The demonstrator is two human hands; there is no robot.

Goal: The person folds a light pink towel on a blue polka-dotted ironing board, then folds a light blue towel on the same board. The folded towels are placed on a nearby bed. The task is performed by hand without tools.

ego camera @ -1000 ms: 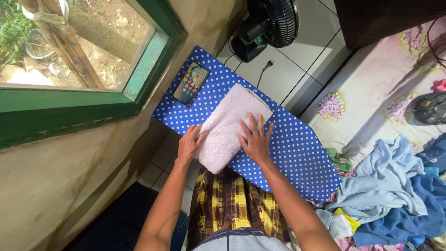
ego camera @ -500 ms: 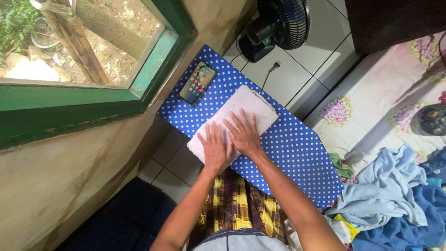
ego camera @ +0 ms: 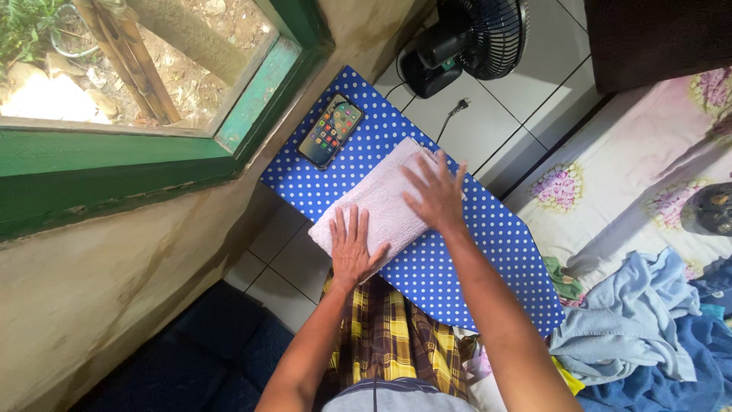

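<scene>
- Folded white towel lay flat across blue polka-dot ironing board, near end at the board's front edge, far end toward the board's middle.
- Left hand pressed flat on near end of towel, fingers spread and straight, clamped on nothing.
- Right hand lay flat on far end, fingers splayed, tips reaching the towel's far edge.
- Since half a second ago: hands, then close together mid-towel, had slid apart toward opposite ends; a second ago left hand had been at the towel's side, beside a rolled near end. Read as smoothing strokes; towel now lying flatter and squarer.
- Phone sat on board toward window end, apart from towel.
- Bare board showed right of the towel, toward the tapered end; less room on the phone side.
- Green window frame and wall close along the left.
- Fan stood on tiled floor beyond the board.
- Heap of blue cloth lay at right on flowered bedding.
</scene>
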